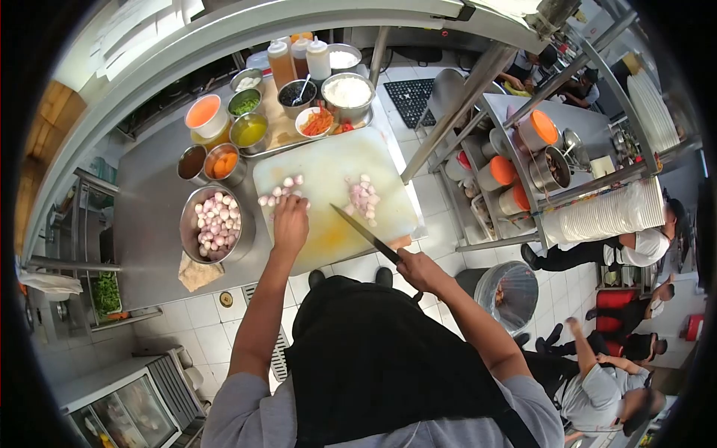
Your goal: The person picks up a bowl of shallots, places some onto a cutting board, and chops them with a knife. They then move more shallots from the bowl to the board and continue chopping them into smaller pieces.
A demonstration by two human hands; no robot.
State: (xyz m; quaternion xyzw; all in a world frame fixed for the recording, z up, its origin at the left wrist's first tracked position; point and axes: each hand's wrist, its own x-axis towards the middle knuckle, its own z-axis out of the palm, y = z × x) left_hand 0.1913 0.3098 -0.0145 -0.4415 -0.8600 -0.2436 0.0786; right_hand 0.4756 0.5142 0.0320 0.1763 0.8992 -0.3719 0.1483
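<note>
A white cutting board (321,168) with a yellow stain lies on the steel counter. My left hand (290,226) reaches over its left side, at a small group of peeled shallots (287,183); whether the fingertips grip one is hidden. My right hand (423,270) is closed round the handle of a long dark knife (366,234), whose blade points up and left over the board. A pile of cut shallots (363,198) sits right of the blade. Left of the board stands a steel bowl full of shallots (216,224).
A folded cloth (199,273) lies below the bowl. Behind the board are squeeze bottles (281,63), a bowl of white food (348,91) and several small containers. A lined bin (511,295) stands right of me. Several people (605,388) are at the right.
</note>
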